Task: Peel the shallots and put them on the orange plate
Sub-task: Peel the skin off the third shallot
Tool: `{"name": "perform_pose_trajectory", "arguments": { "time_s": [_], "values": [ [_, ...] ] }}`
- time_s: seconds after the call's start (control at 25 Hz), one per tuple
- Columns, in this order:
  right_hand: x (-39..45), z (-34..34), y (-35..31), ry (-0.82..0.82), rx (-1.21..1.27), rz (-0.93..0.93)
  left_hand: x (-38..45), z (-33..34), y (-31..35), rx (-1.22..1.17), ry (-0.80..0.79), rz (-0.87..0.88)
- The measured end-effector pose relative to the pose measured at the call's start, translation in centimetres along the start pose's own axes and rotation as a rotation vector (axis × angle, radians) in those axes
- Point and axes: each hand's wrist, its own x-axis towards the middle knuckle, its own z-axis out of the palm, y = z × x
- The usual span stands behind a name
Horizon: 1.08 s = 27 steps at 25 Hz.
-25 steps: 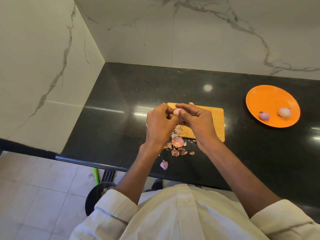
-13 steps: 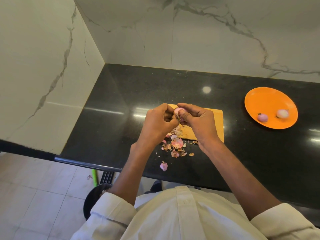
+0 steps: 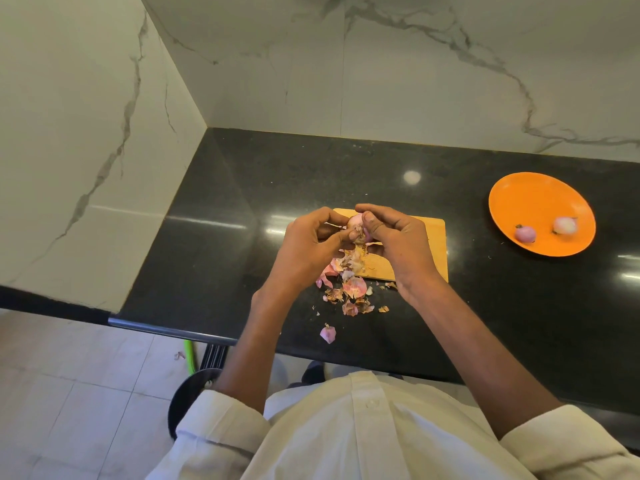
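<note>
more skin off shallot (image 3: 355, 223)

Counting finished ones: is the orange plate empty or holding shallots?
Holding shallots: two peeled shallots lie on the orange plate, near its front edge.

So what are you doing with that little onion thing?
A person is peeling a shallot, gripping it with both the left hand and the right hand above a wooden cutting board. Dry skin hangs from it, and a pile of peelings lies on the black counter below. Two peeled shallots already sit on the orange plate to the right.
</note>
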Motion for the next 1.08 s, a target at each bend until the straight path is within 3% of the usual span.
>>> {"name": "perform_pose_trajectory", "arguments": {
  "time_s": [0.36,0.76,1.08],
  "values": [
    [0.4,0.0,-0.4,-0.043,-0.394,-0.188,-0.2,-0.5,0.1,0.110,-0.018,0.062],
    [0.0,0.4,-0.6,-0.060,-0.442,-0.230,-0.2,0.3,0.5,0.129,0.015,0.013],
    [0.4,0.4,-0.4,-0.069,-0.388,-0.189,-0.5,2.7,0.8,0.248,0.215,0.004]
  ]
}}
